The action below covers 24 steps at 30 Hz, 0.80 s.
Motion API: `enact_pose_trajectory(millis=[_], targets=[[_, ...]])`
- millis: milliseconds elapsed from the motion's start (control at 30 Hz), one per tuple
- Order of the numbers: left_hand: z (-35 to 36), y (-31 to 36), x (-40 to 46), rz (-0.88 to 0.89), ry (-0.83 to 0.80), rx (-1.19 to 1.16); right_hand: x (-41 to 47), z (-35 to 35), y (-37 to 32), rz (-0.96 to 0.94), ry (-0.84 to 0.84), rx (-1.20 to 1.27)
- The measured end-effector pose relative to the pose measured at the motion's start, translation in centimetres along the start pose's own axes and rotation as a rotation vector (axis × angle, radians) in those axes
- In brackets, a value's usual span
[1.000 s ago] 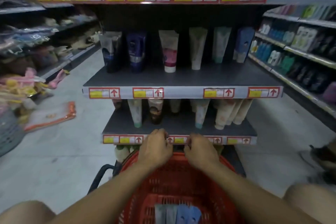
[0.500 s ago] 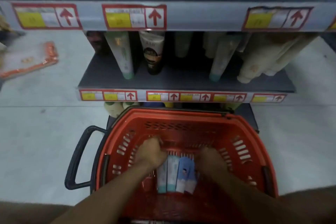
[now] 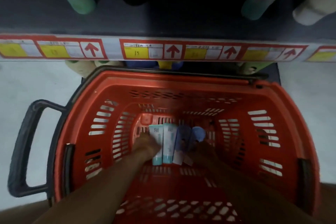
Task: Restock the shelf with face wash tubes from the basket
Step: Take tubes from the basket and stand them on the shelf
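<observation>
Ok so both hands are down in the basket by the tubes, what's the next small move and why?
Probably close the left hand round the leftmost teal tube and lift it out. That hand already lies against it, while the right hand sits in shadow beside the blue tubes, its grip unclear. All four tubes lie on the floor of the red basket, none shelved from this batch yet.
</observation>
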<state>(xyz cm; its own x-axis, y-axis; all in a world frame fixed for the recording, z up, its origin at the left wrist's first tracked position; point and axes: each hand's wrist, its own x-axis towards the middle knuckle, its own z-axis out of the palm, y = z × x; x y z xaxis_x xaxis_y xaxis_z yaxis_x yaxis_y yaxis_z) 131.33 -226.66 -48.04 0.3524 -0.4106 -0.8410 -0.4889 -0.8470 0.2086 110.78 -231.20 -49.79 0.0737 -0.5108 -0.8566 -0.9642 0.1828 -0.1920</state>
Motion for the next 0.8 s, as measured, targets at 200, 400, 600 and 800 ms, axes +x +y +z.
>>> enact_pose_trajectory(millis=[200,400,600,800], targets=[[1.7,-0.6,1.2,-0.089,-0.048,-0.059,2.3,1.9,0.4,0.005,0.061,-0.012],[1.6,-1.4,1.8,-0.088,-0.021,-0.110,1.4,1.0,0.4,0.018,0.076,0.031],[-0.4,-0.7,-0.2,-0.035,0.077,-0.159,-0.8,-0.9,-0.3,0.027,0.136,0.057],[-2.0,1.1,-4.2,0.084,0.199,-0.204,-5.0,-3.7,-1.4,0.011,0.171,0.173]])
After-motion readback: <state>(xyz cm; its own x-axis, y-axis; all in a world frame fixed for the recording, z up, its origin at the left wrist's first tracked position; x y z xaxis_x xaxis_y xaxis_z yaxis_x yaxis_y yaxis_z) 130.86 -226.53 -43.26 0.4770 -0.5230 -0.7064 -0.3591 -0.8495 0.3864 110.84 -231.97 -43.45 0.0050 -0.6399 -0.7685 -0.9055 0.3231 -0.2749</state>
